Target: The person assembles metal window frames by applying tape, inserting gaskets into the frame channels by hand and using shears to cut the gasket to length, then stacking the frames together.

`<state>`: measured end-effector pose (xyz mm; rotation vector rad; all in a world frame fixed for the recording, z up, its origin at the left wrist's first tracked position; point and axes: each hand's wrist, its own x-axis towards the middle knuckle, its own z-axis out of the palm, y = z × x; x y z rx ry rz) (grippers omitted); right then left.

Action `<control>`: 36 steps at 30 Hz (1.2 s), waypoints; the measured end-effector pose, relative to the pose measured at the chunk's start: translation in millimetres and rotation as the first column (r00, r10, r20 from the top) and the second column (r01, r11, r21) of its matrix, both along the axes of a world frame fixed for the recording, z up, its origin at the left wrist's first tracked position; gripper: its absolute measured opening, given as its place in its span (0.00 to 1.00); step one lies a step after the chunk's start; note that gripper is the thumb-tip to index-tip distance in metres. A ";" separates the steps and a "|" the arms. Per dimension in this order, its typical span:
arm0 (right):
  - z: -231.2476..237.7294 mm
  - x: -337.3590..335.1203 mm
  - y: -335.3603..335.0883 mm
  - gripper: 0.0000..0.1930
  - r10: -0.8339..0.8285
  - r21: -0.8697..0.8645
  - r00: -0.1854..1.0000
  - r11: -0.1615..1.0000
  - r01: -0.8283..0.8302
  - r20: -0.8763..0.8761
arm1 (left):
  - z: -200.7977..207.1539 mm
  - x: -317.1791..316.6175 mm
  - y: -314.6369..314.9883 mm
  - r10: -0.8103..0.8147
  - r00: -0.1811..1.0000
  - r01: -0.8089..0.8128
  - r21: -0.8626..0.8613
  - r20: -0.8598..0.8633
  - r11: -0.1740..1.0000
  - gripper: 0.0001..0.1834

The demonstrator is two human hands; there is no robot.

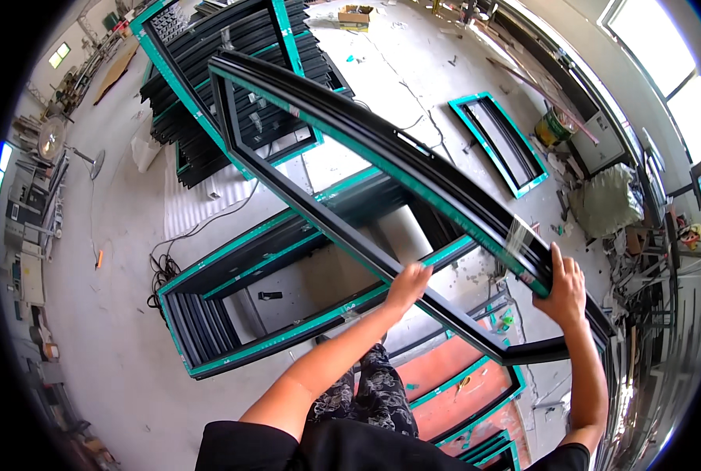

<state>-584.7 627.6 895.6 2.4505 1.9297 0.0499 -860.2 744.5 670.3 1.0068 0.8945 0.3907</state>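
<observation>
We are holding a long black rectangular window-type frame (429, 167) with green tape along its edges, and it is slanting from the upper left to the lower right, over a low stack of green-edged frames (311, 334) standing in front of our legs. Its far end is overlapping the taller pile of black frames (181, 133) in our view; we cannot tell whether the two are touching. Its near end is lying to the right of our right hand, close in our view to the cluttered racking (641, 314) along that side. Below that end, an orange-red sheet (437, 361) is carrying more green-taped frames. Beyond the held frame, a smaller frame (517, 135) is lying on the floor toward the right. The widest stretch of pale floor (103, 314) is running down our left side, with a coiled cable (164, 271) sitting at the low stack's left corner.

Our left hand (410, 287) is reaching forward and inward across the low stack, its fingers wrapping around the nearer long bar. Our right hand (564, 289) is rising on an upright forearm, its fingers curling over the farther long bar near the lower end, with the thumb on the inner side.
</observation>
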 end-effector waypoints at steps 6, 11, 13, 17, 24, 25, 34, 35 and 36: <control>-29.6 45.6 15.3 0.55 -0.079 -0.075 0.991 0.995 0.071 -0.111 | -135.6 -51.9 -155.8 -0.204 0.929 -0.012 -0.577 -0.309 0.817 0.31; -79.9 87.3 28.7 0.57 -0.149 -0.179 0.958 0.978 0.107 -0.245 | -187.1 -29.5 -192.4 -0.034 0.919 -0.175 -0.484 -0.393 0.858 0.37; -114.4 113.0 19.5 0.57 -0.180 -0.202 0.930 0.972 0.118 -0.321 | -201.6 -16.1 -196.3 0.038 0.904 -0.253 -0.460 -0.426 0.851 0.44; -212.2 145.5 -17.0 0.56 -0.246 -0.248 0.838 0.959 0.137 -0.487 | -217.3 -4.9 -205.4 0.116 0.939 -0.215 -0.287 -0.325 0.934 0.44; -357.0 117.6 -60.8 0.51 -0.458 -0.384 0.587 0.887 0.256 -0.668 | -206.2 -56.5 -208.3 0.124 0.612 -0.272 -0.060 -0.781 0.960 0.47; -371.5 114.4 -65.1 0.50 -0.478 -0.392 0.574 0.878 0.277 -0.665 | -202.1 -58.0 -206.7 0.119 0.600 -0.266 -0.057 -0.791 0.962 0.47; -410.1 103.4 -66.2 0.48 -0.595 -0.450 0.425 0.799 0.398 -0.682 | -211.8 -78.3 -203.7 0.063 0.615 -0.166 -0.051 -0.786 0.985 0.47; -419.1 105.2 -72.6 0.49 -0.582 -0.425 0.389 0.802 0.419 -0.714 | -224.7 -85.7 -208.7 0.071 0.651 -0.163 -0.048 -0.755 0.985 0.45; -421.0 98.3 -68.5 0.49 -0.595 -0.445 0.357 0.791 0.421 -0.720 | -233.9 -99.5 -212.9 0.091 0.676 -0.171 -0.035 -0.731 0.985 0.43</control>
